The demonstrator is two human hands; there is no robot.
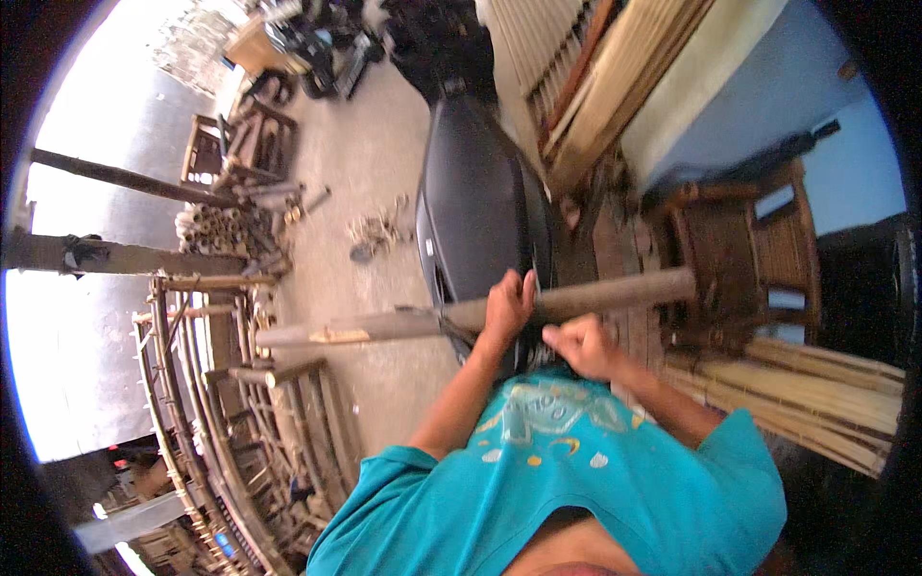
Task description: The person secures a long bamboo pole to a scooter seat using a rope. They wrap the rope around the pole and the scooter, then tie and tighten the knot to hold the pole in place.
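Observation:
A long bamboo pole [615,293] lies crosswise over the rear of a motorcycle's black seat [475,192], and its ends stick out on both sides. A dark strap [444,321] crosses the pole left of my hands. My left hand [507,309] is on the pole near its middle, fingers bent over the far side. On the near side, close to the pole, my right hand [584,346] is closed with the thumb toward the left. What it holds, if anything, is hidden. Motion smears the pole's left end.
Bamboo frames [206,384] stand at the left, with a stack of cut bamboo pieces [216,230] beyond. Some scraps [375,230] lie on the concrete floor. To the right are a bamboo chair [740,250] and a bundle of split strips [797,394]. Long bamboo lengths [624,77] lean far right.

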